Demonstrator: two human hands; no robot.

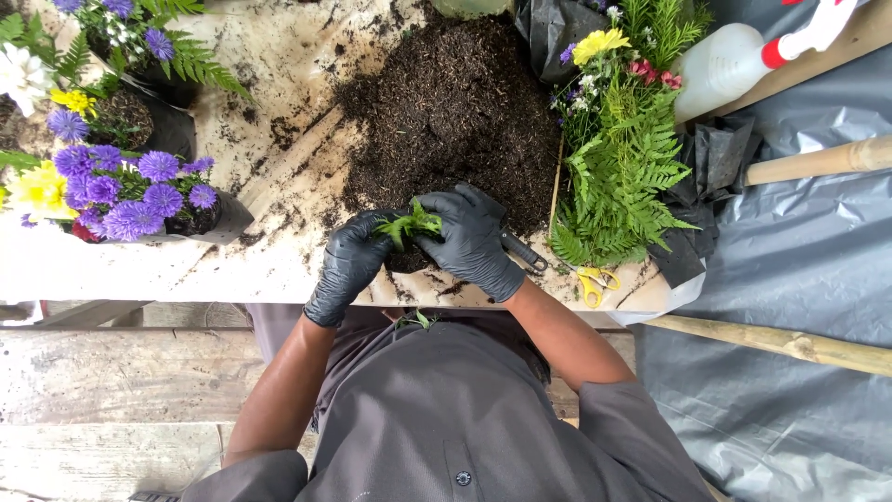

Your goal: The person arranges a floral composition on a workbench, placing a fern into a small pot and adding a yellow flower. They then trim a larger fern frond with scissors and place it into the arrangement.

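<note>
A green sprig [410, 224] sits between my two gloved hands, at the near edge of the soil heap [452, 112] on the table [279, 56]. My left hand [351, 260] is curled, its fingertips pinching the sprig's left end; my right hand [472, 237] is closed over the sprig's right side — both in black gloves, thumbs nearly meeting. Under my right hand, a black tool handle [522, 251] pokes out toward the right. Just right of the heap lies a bunch of ferns [618, 177] with a yellow flower [599, 44] and small pink blooms at its top; yellow scissors [595, 282] lie at the ferns' near end. Further right of the heap — a white spray bottle [725, 65] with a red collar, black plastic bags [715, 167], and two bamboo poles [818, 160] over grey sheeting. Left of the heap stand pots of purple flowers [139, 191] with yellow and white blooms beside them. A small green scrap [420, 319] rests on my grey shirt [446, 409].
</note>
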